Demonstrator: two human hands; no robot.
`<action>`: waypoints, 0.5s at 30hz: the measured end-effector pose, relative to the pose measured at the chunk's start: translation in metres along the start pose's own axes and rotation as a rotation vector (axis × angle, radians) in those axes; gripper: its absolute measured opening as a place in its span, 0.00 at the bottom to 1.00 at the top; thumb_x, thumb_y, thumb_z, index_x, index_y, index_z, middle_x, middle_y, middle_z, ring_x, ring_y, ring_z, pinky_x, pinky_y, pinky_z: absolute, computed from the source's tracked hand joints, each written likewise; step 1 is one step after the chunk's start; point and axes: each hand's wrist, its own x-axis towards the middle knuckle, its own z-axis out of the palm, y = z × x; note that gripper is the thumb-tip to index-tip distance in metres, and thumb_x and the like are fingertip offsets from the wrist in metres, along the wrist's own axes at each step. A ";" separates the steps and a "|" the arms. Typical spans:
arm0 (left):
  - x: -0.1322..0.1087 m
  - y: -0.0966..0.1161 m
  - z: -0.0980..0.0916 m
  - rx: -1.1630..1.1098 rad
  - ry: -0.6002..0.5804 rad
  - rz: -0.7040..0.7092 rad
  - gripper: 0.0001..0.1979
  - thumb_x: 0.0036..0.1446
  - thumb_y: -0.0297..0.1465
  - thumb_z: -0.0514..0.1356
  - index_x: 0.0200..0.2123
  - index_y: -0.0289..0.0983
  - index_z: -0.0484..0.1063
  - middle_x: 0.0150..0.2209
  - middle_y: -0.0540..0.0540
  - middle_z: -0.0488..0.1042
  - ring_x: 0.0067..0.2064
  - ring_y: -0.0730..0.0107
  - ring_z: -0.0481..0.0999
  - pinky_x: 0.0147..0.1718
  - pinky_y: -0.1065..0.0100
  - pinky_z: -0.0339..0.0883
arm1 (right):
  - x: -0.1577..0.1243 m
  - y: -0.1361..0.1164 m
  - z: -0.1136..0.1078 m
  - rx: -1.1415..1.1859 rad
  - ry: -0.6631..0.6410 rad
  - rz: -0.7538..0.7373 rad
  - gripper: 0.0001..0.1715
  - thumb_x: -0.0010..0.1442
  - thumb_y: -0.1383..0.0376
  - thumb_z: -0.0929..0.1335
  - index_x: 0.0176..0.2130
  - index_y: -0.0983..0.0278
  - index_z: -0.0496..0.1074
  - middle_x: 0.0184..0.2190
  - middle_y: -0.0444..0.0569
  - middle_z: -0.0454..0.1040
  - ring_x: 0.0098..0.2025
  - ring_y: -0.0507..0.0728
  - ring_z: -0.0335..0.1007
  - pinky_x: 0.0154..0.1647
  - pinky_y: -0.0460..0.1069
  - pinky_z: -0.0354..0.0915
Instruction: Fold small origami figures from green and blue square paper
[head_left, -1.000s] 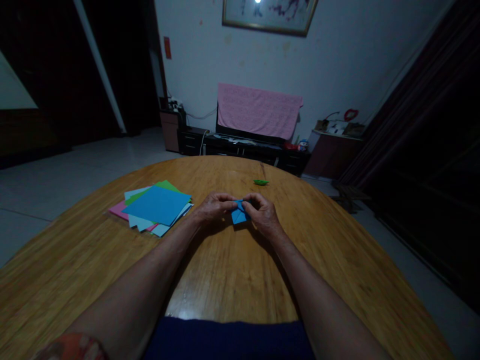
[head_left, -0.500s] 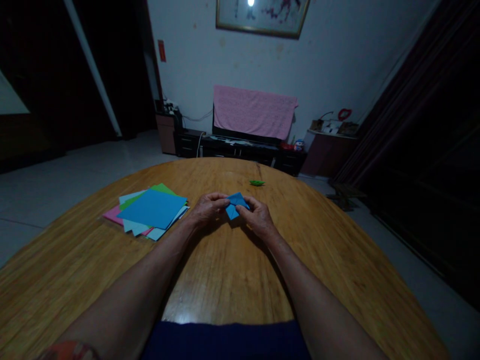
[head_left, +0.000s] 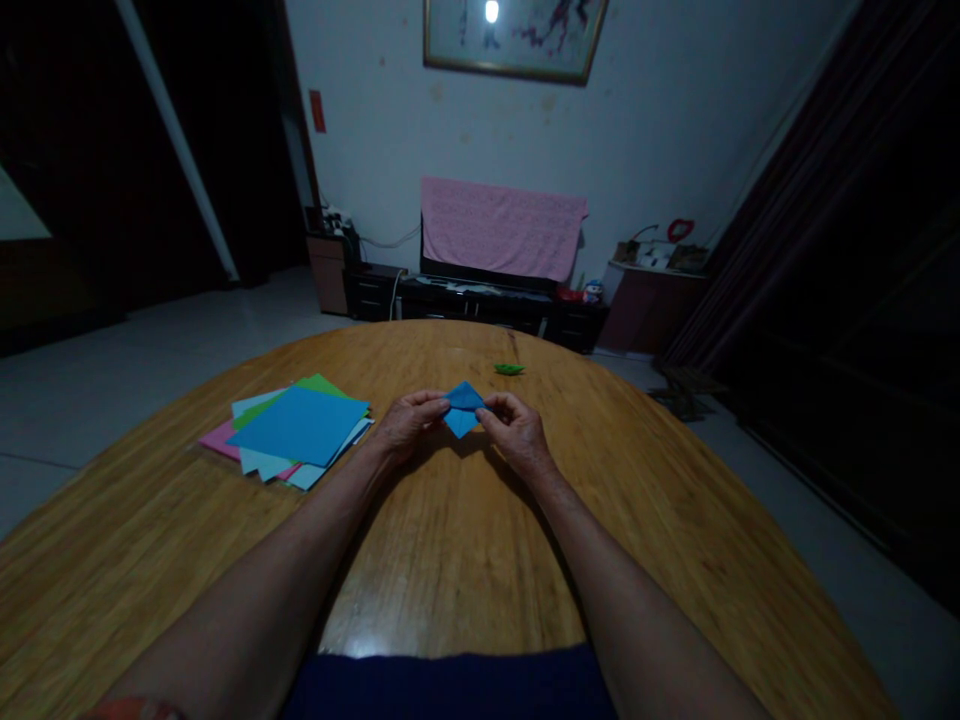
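Note:
Between my hands is a small piece of folded blue paper [head_left: 463, 420], diamond-shaped with crease lines and a slit across its middle. My left hand [head_left: 411, 422] pinches its left corner between thumb and fingers. The right corner is gripped by my right hand [head_left: 516, 430], thumb on the near side. The paper is held just above the wooden table [head_left: 450, 540], where a shadow falls beneath it. Parts of both side corners are hidden under my fingers.
To the left lies a stack of coloured paper sheets [head_left: 300, 425], blue on top, with green, pink and pale blue beneath. A small green folded paper piece [head_left: 508, 369] rests beyond my hands. Farther back, a pink cloth [head_left: 502, 230] drapes over a screen on a black cabinet.
My right thumb has shifted outward from the paper's middle to its right corner, and the paper now sits more squarely between my hands. The whole view has tilted slightly.

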 end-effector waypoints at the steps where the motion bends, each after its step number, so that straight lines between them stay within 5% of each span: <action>1: 0.000 0.000 0.000 0.001 0.003 0.001 0.13 0.38 0.32 0.70 0.29 0.32 0.76 0.22 0.50 0.73 0.22 0.78 0.66 0.24 0.73 0.60 | 0.000 0.000 -0.001 -0.019 0.000 -0.006 0.14 0.47 0.56 0.70 0.29 0.64 0.71 0.26 0.46 0.73 0.28 0.53 0.69 0.33 0.48 0.65; 7: -0.001 -0.003 0.001 0.003 -0.003 -0.017 0.12 0.38 0.31 0.70 0.28 0.33 0.75 0.23 0.48 0.74 0.23 0.76 0.69 0.25 0.72 0.62 | 0.001 0.002 -0.002 -0.037 -0.011 0.024 0.11 0.46 0.58 0.70 0.26 0.65 0.71 0.24 0.45 0.73 0.28 0.53 0.68 0.32 0.48 0.63; 12: -0.006 0.000 0.007 -0.035 0.021 -0.047 0.13 0.37 0.31 0.71 0.28 0.33 0.75 0.23 0.48 0.75 0.23 0.74 0.70 0.25 0.71 0.63 | -0.003 -0.003 0.009 0.238 -0.030 0.219 0.26 0.43 0.58 0.72 0.42 0.65 0.71 0.32 0.47 0.77 0.29 0.53 0.71 0.31 0.47 0.65; 15: -0.007 0.003 0.010 -0.043 0.009 -0.051 0.14 0.36 0.31 0.71 0.28 0.33 0.75 0.24 0.48 0.76 0.25 0.73 0.72 0.27 0.70 0.64 | -0.006 -0.007 0.010 0.262 -0.057 0.233 0.27 0.45 0.56 0.73 0.43 0.67 0.73 0.32 0.49 0.77 0.29 0.53 0.71 0.33 0.48 0.66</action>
